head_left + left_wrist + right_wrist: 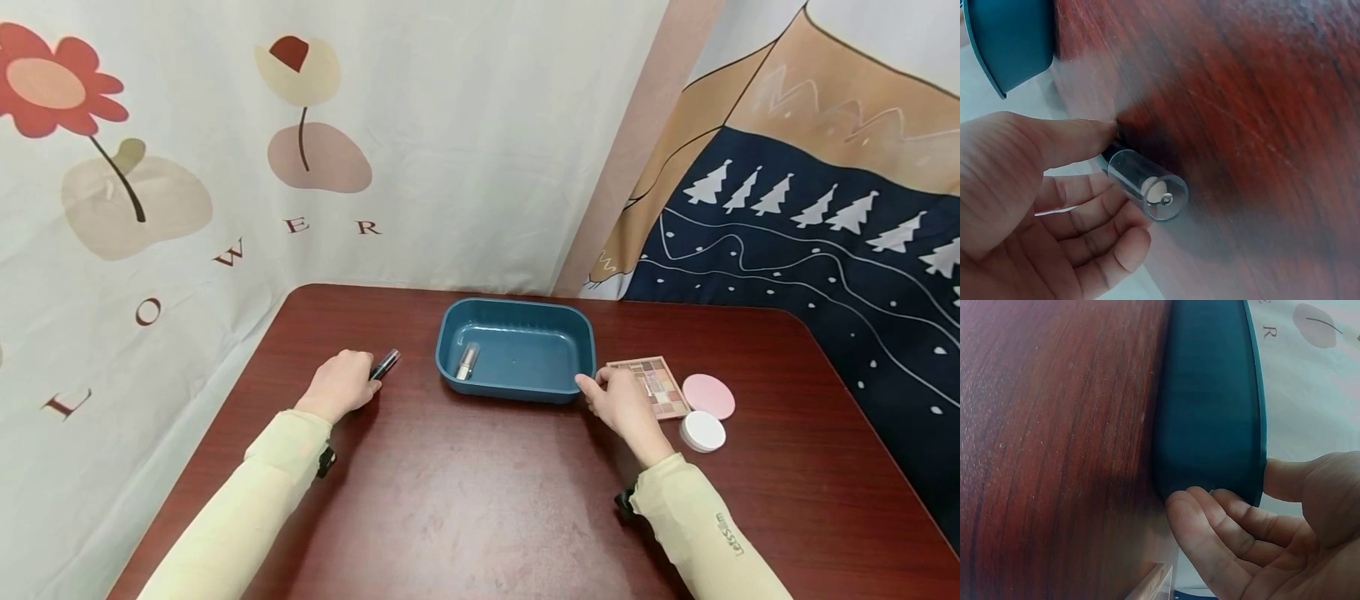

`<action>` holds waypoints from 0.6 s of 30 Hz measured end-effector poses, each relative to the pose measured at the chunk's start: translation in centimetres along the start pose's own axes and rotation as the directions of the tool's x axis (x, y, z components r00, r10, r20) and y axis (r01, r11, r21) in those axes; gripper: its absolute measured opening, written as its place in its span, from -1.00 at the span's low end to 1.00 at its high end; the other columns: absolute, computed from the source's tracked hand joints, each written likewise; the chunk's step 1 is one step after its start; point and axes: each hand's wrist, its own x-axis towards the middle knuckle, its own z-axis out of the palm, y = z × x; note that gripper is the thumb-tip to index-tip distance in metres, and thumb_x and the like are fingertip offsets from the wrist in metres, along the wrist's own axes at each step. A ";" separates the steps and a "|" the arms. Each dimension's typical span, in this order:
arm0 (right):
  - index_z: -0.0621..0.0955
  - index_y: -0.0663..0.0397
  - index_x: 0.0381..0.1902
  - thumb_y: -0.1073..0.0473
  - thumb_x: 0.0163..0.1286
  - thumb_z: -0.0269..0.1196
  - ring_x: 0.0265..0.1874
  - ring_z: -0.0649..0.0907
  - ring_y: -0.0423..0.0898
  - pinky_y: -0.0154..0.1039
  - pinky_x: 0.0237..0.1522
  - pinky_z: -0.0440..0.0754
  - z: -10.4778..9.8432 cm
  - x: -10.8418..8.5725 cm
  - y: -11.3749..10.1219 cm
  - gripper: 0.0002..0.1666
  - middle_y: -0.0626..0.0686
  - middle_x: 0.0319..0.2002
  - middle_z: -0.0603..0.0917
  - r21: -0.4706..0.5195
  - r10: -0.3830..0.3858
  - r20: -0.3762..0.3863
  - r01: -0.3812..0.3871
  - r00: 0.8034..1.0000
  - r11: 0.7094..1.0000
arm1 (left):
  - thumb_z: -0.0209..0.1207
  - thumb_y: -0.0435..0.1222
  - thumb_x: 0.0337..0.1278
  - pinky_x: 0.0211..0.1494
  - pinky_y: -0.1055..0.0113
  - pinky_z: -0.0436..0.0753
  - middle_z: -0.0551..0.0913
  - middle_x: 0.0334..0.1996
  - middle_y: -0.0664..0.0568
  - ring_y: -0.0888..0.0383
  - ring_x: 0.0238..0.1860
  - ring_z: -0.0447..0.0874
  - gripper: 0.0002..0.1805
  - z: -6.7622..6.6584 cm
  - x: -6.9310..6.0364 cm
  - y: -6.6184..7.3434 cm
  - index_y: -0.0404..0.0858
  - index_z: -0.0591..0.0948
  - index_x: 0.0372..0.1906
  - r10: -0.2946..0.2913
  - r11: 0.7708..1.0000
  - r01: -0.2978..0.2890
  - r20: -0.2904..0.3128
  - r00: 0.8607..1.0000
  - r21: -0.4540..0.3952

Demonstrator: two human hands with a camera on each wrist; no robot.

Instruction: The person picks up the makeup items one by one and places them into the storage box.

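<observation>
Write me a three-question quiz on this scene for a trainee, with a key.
1. Open question: What does the left grip hold?

2. Multiple choice: How many things show inside the bin in the head view?
a) none
b) one
c) four

3. True or false: The palette lies nearer to the right grip than to the left grip.

Key:
1. A tube with a clear cap.
2. b
3. True
</observation>
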 end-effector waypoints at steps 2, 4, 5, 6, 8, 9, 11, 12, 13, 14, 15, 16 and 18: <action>0.58 0.17 -0.48 0.02 0.53 0.26 -0.54 0.65 -0.12 -0.23 -0.42 0.48 0.0 0.0 0.0 -0.58 0.06 -0.58 0.71 0.000 0.002 0.002 -0.002 1.000 1.000 | 0.36 -0.33 0.20 -0.38 -0.01 0.63 0.51 -0.61 -0.05 0.00 -0.56 0.52 -0.71 0.0 0.0 0.0 -0.27 0.49 -0.51 0.011 1.000 -0.011 -0.002 1.000 -0.006; 0.58 0.17 -0.48 0.02 0.54 0.26 -0.53 0.65 -0.12 -0.23 -0.41 0.48 0.0 0.0 0.0 -0.58 0.06 -0.57 0.71 0.001 0.002 0.003 -0.002 1.000 1.000 | 0.35 -0.34 0.20 -0.37 0.00 0.62 0.51 -0.61 -0.05 0.00 -0.56 0.51 -0.72 0.0 0.0 0.0 -0.27 0.49 -0.50 0.020 1.000 -0.020 0.000 1.000 -0.013; 0.58 0.16 -0.48 0.02 0.53 0.26 -0.53 0.65 -0.12 -0.23 -0.41 0.48 0.0 0.0 0.0 -0.58 0.07 -0.57 0.71 0.001 0.001 0.003 -0.001 1.000 1.000 | 0.35 -0.34 0.21 -0.37 0.01 0.62 0.51 -0.61 -0.05 0.01 -0.56 0.51 -0.73 0.0 0.0 -0.1 -0.27 0.49 -0.49 0.023 1.000 -0.023 0.001 1.000 -0.015; 0.58 0.16 -0.49 0.02 0.53 0.26 -0.54 0.65 -0.12 -0.23 -0.42 0.48 0.0 0.0 0.0 -0.58 0.07 -0.58 0.71 0.001 0.000 0.003 0.000 1.000 1.000 | 0.35 -0.34 0.21 -0.37 0.01 0.62 0.51 -0.61 -0.05 0.01 -0.56 0.50 -0.74 0.0 0.0 -0.1 -0.27 0.50 -0.49 0.025 1.000 -0.025 0.004 1.000 -0.017; 0.57 0.16 -0.50 0.01 0.53 0.26 -0.54 0.64 -0.12 -0.23 -0.42 0.47 0.0 0.0 0.0 -0.57 0.06 -0.59 0.70 0.000 -0.003 -0.001 0.003 1.000 1.000 | 0.33 -0.34 0.23 -0.37 0.03 0.61 0.50 -0.61 -0.04 0.02 -0.56 0.49 -0.75 0.0 0.0 -0.1 -0.27 0.50 -0.48 0.023 1.000 -0.023 0.010 1.000 -0.019; 0.57 0.15 -0.51 0.01 0.53 0.26 -0.55 0.64 -0.12 -0.23 -0.42 0.48 0.0 0.0 0.0 -0.57 0.05 -0.59 0.70 0.000 -0.005 -0.003 0.005 1.000 1.000 | 0.33 -0.34 0.24 -0.38 0.04 0.60 0.50 -0.61 -0.04 0.02 -0.56 0.49 -0.75 0.0 0.0 -0.1 -0.27 0.50 -0.48 0.022 1.000 -0.022 0.013 1.000 -0.021; 0.56 0.15 -0.52 0.01 0.52 0.26 -0.55 0.64 -0.12 -0.23 -0.43 0.48 0.0 0.0 0.0 -0.57 0.04 -0.60 0.70 0.000 -0.006 -0.006 0.006 1.000 1.000 | 0.31 -0.35 0.25 -0.38 0.05 0.59 0.50 -0.61 -0.05 0.02 -0.56 0.48 -0.75 0.0 0.0 -0.1 -0.27 0.50 -0.48 0.018 1.000 -0.018 0.020 1.000 -0.026; 0.56 0.14 -0.52 0.01 0.52 0.26 -0.56 0.64 -0.13 -0.23 -0.43 0.48 0.0 0.0 0.0 -0.56 0.04 -0.60 0.69 -0.001 -0.007 -0.007 0.007 1.000 1.000 | 0.30 -0.35 0.26 -0.38 0.05 0.59 0.50 -0.60 -0.05 0.02 -0.56 0.48 -0.76 0.0 0.1 -0.1 -0.27 0.50 -0.47 0.015 0.999 -0.015 0.023 1.000 -0.029; 0.56 0.14 -0.52 0.01 0.52 0.27 -0.56 0.64 -0.13 -0.23 -0.43 0.48 0.0 0.0 0.0 -0.56 0.04 -0.60 0.69 -0.002 -0.006 -0.008 0.006 1.000 1.000 | 0.30 -0.35 0.27 -0.38 0.06 0.59 0.50 -0.60 -0.05 0.02 -0.56 0.48 -0.76 -0.1 0.1 -0.1 -0.27 0.50 -0.47 0.013 0.999 -0.012 0.025 1.000 -0.032; 0.56 0.14 -0.52 0.01 0.52 0.27 -0.56 0.64 -0.13 -0.23 -0.43 0.48 0.0 0.0 0.0 -0.56 0.05 -0.59 0.70 -0.002 -0.006 -0.007 0.006 1.000 1.000 | 0.29 -0.35 0.28 -0.38 0.06 0.58 0.50 -0.60 -0.05 0.02 -0.56 0.48 -0.77 -0.1 0.1 0.0 -0.27 0.51 -0.46 0.011 0.999 -0.010 0.027 1.000 -0.035; 0.56 0.14 -0.52 0.01 0.52 0.26 -0.55 0.64 -0.13 -0.23 -0.43 0.48 0.0 0.0 0.0 -0.56 0.05 -0.59 0.70 -0.003 -0.006 -0.007 0.006 1.000 1.000 | 0.28 -0.35 0.28 -0.38 0.07 0.58 0.50 -0.60 -0.06 0.02 -0.55 0.48 -0.78 -0.1 0.1 0.0 -0.28 0.51 -0.45 0.009 0.999 -0.008 0.029 1.000 -0.038; 0.56 0.14 -0.52 0.01 0.52 0.26 -0.55 0.64 -0.13 -0.23 -0.43 0.48 0.0 0.0 -0.1 -0.57 0.06 -0.59 0.71 -0.004 -0.005 -0.006 0.005 1.000 1.000 | 0.27 -0.35 0.29 -0.38 0.07 0.58 0.51 -0.60 -0.06 0.02 -0.55 0.48 -0.79 -0.2 0.2 0.1 -0.28 0.52 -0.45 0.008 0.999 -0.007 0.029 1.000 -0.041; 0.57 0.15 -0.51 0.01 0.53 0.26 -0.55 0.64 -0.13 -0.23 -0.43 0.48 0.0 0.0 -0.1 -0.57 0.07 -0.58 0.71 -0.004 -0.004 -0.004 0.004 1.000 1.000 | 0.26 -0.36 0.29 -0.38 0.07 0.58 0.51 -0.59 -0.06 0.01 -0.55 0.47 -0.80 -0.3 0.2 0.2 -0.28 0.52 -0.45 0.010 0.999 -0.009 0.026 1.000 -0.043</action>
